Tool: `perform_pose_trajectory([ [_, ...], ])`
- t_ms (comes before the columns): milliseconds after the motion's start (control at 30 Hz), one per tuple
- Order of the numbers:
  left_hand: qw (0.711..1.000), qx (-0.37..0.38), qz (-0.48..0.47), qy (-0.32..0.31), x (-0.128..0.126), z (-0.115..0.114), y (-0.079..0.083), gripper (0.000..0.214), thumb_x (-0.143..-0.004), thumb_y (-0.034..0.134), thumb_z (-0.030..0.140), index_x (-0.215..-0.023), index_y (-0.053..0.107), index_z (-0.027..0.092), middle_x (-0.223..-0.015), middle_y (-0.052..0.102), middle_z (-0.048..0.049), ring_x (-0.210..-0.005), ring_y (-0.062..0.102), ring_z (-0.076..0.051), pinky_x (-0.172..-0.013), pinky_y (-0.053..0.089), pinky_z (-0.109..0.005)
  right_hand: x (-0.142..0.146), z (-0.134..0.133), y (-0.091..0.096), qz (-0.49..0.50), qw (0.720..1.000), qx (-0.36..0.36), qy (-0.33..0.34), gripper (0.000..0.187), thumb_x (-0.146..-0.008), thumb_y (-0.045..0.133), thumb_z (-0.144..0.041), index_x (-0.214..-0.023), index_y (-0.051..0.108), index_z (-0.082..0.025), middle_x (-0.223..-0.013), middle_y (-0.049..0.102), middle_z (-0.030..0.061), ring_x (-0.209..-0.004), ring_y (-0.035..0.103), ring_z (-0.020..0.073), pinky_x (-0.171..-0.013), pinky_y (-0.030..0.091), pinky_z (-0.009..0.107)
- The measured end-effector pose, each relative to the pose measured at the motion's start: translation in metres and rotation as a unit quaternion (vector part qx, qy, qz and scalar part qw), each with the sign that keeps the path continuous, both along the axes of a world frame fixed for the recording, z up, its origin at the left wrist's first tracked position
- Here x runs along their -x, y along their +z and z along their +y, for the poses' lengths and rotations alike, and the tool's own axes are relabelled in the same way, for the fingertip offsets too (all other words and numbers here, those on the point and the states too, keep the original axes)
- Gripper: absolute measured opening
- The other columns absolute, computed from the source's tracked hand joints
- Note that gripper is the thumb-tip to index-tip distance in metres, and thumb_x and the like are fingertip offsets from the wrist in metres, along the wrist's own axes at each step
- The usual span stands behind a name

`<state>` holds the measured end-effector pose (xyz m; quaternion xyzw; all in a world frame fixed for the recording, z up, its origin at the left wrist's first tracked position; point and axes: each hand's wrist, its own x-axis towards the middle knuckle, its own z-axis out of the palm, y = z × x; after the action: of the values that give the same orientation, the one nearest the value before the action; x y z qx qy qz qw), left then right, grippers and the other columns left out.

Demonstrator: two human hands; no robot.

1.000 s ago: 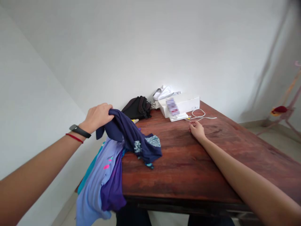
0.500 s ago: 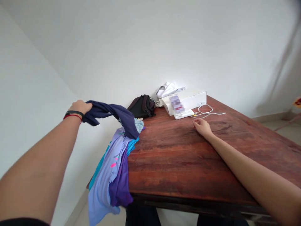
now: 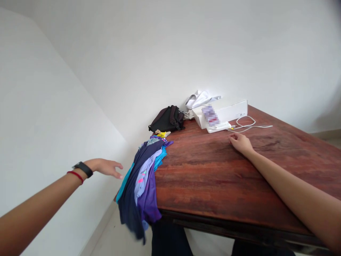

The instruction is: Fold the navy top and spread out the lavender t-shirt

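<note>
My left hand [image 3: 108, 168] hangs in the air just left of a clothes pile, fingers apart and holding nothing. On top of that pile a dark navy garment [image 3: 130, 192] drapes down over the table's front left corner. Beneath it show a lavender garment [image 3: 145, 169] with pink marks, a purple one [image 3: 149, 195] and bright blue cloth [image 3: 160, 159]. My right hand [image 3: 241, 143] rests on the wooden table [image 3: 202, 177] near a white cable, its fingers curled loosely; whether anything is in them I cannot make out.
A black bag [image 3: 166, 119] lies at the back against the wall, with a yellow item [image 3: 162, 134] before it. Right of it stand a white box [image 3: 231, 110] with white cloth [image 3: 201, 99] behind, a white device [image 3: 220, 127] and a looped white cable [image 3: 246, 122].
My left hand has let go of the navy garment, which has dropped onto the pile and hangs over the edge. The view has shifted slightly left; my right hand stays on the table.
</note>
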<state>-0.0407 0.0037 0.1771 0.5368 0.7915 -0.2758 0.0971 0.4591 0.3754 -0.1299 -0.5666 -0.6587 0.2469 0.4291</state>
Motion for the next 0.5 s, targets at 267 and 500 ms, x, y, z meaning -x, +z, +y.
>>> perform_pose_trajectory([
  [267,0.987,-0.058,-0.080,-0.129,-0.015,0.102,-0.037,0.087,-0.088,0.044,0.076,-0.149,0.050,0.015,-0.156,0.045,-0.0162,-0.141,0.047,-0.031,-0.117,0.035,-0.039,0.001,-0.002,0.002,-0.004,1.000,-0.017,-0.001,0.027,-0.081,0.055,-0.034,-0.091,0.075,-0.019,-0.077,0.074,0.0069,-0.072,0.064,0.0235,-0.068,0.041,0.031],
  [500,0.965,-0.200,-0.041,-0.165,0.006,0.165,-0.112,0.077,-0.094,0.038,0.071,-0.152,0.047,0.021,-0.157,0.045,-0.0142,-0.146,0.040,-0.030,-0.117,0.033,-0.041,0.002,-0.002,0.002,0.003,1.000,-0.007,0.003,0.022,-0.082,0.055,-0.033,-0.090,0.072,-0.021,-0.074,0.073,0.0037,-0.073,0.066,0.0229,-0.068,0.042,0.031],
])
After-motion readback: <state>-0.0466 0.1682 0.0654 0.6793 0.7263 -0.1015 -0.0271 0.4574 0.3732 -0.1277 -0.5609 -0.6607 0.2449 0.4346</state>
